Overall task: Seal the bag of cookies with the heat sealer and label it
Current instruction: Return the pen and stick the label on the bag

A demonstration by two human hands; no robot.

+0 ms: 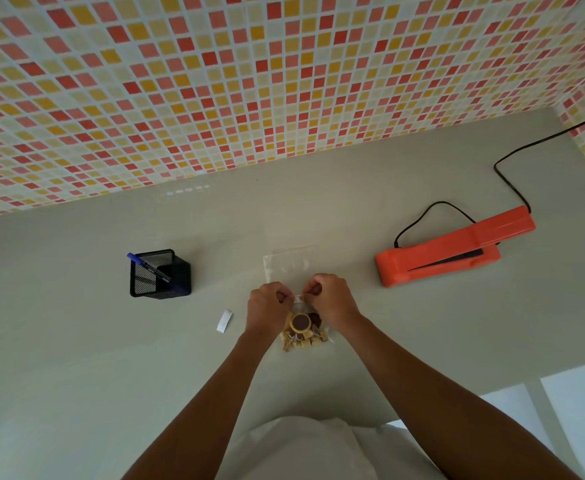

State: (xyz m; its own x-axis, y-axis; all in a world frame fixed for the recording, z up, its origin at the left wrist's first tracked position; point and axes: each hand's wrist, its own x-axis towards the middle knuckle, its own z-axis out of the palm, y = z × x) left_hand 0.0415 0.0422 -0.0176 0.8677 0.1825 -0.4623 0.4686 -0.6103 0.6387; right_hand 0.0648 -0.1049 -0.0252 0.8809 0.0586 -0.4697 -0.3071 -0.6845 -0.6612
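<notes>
A clear plastic bag of cookies lies on the grey counter in front of me, with round chocolate-topped and small square biscuits in its near end. Its empty clear top stretches away from me. My left hand and my right hand pinch a small white label between them, just above the cookies on the bag. The orange heat sealer sits to the right, lid slightly raised, apart from both hands.
A black mesh pen holder with a blue pen stands to the left. A white paper strip lies left of my left hand. The sealer's black cord runs to the tiled wall. The counter edge is near right.
</notes>
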